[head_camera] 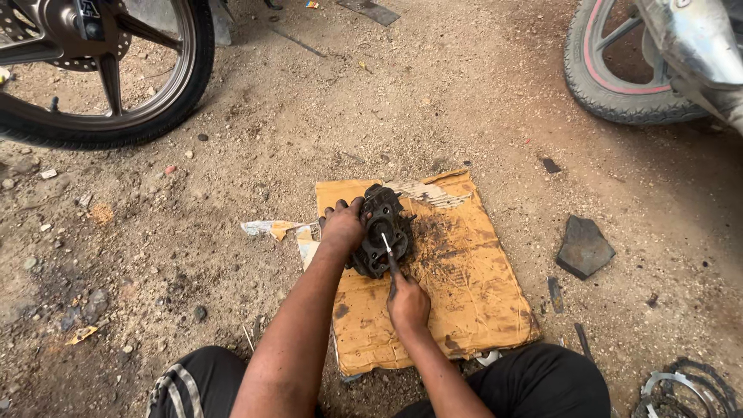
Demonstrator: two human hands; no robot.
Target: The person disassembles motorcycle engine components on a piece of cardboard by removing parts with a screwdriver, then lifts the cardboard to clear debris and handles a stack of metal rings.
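Both hands working: I'm gripping the engine part (381, 232) with my left hand (343, 224) to steady it mid-cardboard (472, 310), my right hand's (408, 302) fingers closed around a scraper (389, 254).

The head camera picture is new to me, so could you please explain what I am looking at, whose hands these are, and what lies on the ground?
There is one picture, taken by a camera on the person's head, looking down at their own two bare hands. They sit on dirt ground with a sheet of cardboard in front of them. On it rests a dark, greasy engine part. The left hand steadies that part from its side. The right hand has a closed grip on a thin metal tool, whose tip points into the part. Two motorcycle wheels stand behind, one at upper left and one at upper right. A flat dark stone lies to the right of the cardboard.
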